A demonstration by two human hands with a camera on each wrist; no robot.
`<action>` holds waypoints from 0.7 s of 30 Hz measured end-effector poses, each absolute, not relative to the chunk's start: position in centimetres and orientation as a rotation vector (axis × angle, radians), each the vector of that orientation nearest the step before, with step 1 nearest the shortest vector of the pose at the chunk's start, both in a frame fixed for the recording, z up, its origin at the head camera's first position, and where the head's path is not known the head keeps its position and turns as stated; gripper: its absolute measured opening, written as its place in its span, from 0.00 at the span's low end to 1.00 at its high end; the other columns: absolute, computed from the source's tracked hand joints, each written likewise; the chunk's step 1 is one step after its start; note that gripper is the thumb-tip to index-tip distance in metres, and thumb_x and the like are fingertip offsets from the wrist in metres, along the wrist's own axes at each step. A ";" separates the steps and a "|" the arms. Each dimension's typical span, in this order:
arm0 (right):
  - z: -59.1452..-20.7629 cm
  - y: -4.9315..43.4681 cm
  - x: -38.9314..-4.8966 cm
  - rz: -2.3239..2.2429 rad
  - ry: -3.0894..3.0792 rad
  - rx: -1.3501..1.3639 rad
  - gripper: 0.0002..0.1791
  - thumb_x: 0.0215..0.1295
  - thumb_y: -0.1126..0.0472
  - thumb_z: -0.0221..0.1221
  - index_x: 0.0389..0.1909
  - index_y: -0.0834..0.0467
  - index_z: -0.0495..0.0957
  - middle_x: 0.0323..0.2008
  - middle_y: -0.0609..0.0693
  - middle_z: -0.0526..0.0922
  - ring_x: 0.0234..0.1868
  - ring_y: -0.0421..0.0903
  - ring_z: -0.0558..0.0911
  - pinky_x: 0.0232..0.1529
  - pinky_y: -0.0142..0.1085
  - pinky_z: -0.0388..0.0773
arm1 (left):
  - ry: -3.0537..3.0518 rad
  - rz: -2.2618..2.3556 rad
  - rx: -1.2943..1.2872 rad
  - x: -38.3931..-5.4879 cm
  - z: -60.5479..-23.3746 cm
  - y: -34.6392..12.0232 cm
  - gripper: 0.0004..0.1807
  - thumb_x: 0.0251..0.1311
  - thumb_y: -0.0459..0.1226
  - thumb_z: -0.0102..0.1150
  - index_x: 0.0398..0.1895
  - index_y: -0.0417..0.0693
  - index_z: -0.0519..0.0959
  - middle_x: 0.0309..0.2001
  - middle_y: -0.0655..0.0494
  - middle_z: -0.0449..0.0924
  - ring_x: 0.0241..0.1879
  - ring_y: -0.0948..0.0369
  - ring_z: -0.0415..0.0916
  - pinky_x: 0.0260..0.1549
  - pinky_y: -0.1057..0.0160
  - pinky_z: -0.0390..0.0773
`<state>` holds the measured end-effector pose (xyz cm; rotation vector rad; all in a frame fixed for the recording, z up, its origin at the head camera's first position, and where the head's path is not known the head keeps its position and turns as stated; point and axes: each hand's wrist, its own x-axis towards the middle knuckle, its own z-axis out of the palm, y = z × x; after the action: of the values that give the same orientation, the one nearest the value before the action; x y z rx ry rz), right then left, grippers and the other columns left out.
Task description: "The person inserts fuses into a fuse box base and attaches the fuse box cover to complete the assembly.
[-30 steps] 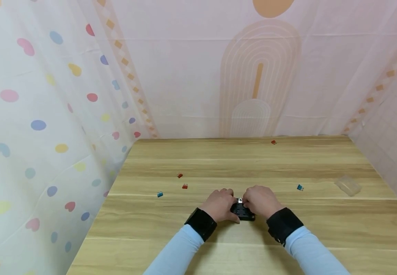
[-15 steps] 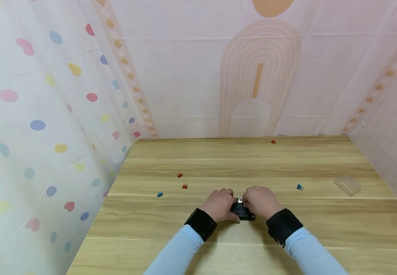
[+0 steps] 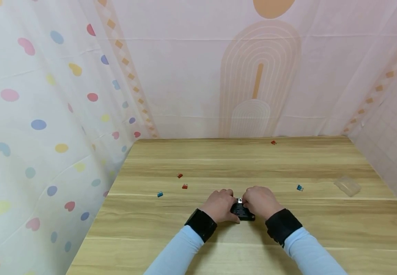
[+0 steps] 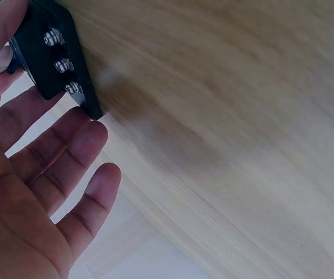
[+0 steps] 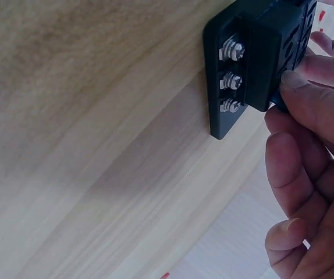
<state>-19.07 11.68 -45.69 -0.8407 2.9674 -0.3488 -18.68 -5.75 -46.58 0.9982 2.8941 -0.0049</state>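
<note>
A black fuse block [image 3: 243, 212] with a row of silver screw terminals [image 5: 231, 80] lies on the table between my hands. My left hand [image 3: 219, 206] grips its left side, thumb at the near edge and fingers at the far edge. In the left wrist view the other fingers spread below the block's corner. At the block's far side, my right hand [image 3: 261, 200] pinches a small blue blade fuse [image 5: 278, 101] between thumb and forefinger, mostly hidden by the fingertips. The right hand's remaining fingers are curled beneath.
Left of my hands lie two red blade fuses [image 3: 185, 186] and a blue blade fuse [image 3: 160, 194]. Another blue fuse [image 3: 300, 187] is to the right, beside a clear plastic cover [image 3: 347, 186]. One red fuse [image 3: 273, 142] lies near the table's back edge.
</note>
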 end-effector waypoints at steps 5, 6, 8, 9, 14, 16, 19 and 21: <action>-45.7 11.7 -19.0 -0.349 2.973 -0.847 0.09 0.56 0.65 0.69 0.20 0.52 0.83 0.21 0.40 0.77 0.22 0.38 0.70 0.27 0.35 0.71 | 2.895 -0.005 0.990 -18.7 -46.7 -5.7 0.28 0.45 0.63 0.72 0.43 0.55 0.87 0.36 0.60 0.74 0.34 0.63 0.69 0.33 0.64 0.70; -45.8 11.7 -19.0 -0.347 2.973 -0.846 0.09 0.56 0.65 0.69 0.20 0.52 0.83 0.21 0.40 0.77 0.22 0.38 0.70 0.27 0.35 0.71 | 2.895 -0.005 0.989 -18.7 -46.7 -5.8 0.28 0.45 0.63 0.72 0.43 0.55 0.87 0.36 0.60 0.74 0.34 0.63 0.69 0.33 0.64 0.70; -45.8 11.7 -19.0 -0.345 2.973 -0.840 0.09 0.56 0.65 0.70 0.20 0.51 0.84 0.21 0.40 0.77 0.22 0.38 0.70 0.27 0.35 0.71 | 2.894 -0.005 0.987 -18.7 -46.8 -5.7 0.28 0.45 0.63 0.72 0.43 0.55 0.87 0.36 0.60 0.75 0.35 0.63 0.70 0.33 0.64 0.70; -45.9 11.7 -19.0 -0.345 2.973 -0.834 0.09 0.56 0.65 0.70 0.20 0.51 0.84 0.21 0.40 0.77 0.23 0.38 0.70 0.27 0.35 0.71 | 2.894 -0.001 0.986 -18.7 -46.8 -5.7 0.28 0.45 0.63 0.72 0.43 0.55 0.87 0.36 0.60 0.75 0.35 0.63 0.70 0.33 0.64 0.71; -46.1 11.7 -19.1 -0.358 2.966 -0.817 0.08 0.56 0.66 0.69 0.21 0.51 0.84 0.22 0.40 0.78 0.23 0.38 0.71 0.28 0.36 0.73 | 2.895 0.030 0.973 -18.7 -47.0 -5.8 0.28 0.45 0.62 0.73 0.43 0.55 0.87 0.36 0.60 0.74 0.35 0.62 0.70 0.33 0.64 0.71; -46.1 11.7 -19.2 -0.357 2.968 -0.818 0.08 0.56 0.65 0.70 0.21 0.51 0.84 0.22 0.40 0.78 0.23 0.39 0.71 0.28 0.36 0.73 | 2.898 0.034 0.970 -18.7 -47.0 -5.8 0.28 0.45 0.62 0.73 0.43 0.55 0.86 0.36 0.60 0.74 0.35 0.62 0.70 0.33 0.63 0.71; -46.1 11.8 -19.2 -0.353 2.971 -0.824 0.08 0.56 0.65 0.70 0.21 0.51 0.84 0.22 0.40 0.78 0.23 0.39 0.71 0.28 0.36 0.72 | 2.905 0.008 0.976 -18.7 -47.0 -5.8 0.28 0.46 0.63 0.72 0.43 0.54 0.86 0.36 0.60 0.74 0.35 0.62 0.70 0.33 0.63 0.72; -46.1 11.8 -19.2 -0.354 2.973 -0.826 0.08 0.56 0.65 0.70 0.21 0.51 0.84 0.22 0.39 0.78 0.23 0.39 0.71 0.28 0.36 0.72 | 2.910 -0.017 0.982 -18.6 -46.9 -5.7 0.29 0.46 0.63 0.72 0.43 0.54 0.86 0.37 0.60 0.75 0.35 0.62 0.71 0.34 0.63 0.72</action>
<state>-19.24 11.80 -46.14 -0.8264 2.9726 -0.3544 -18.64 -5.72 -46.92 0.9816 2.9099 -0.0168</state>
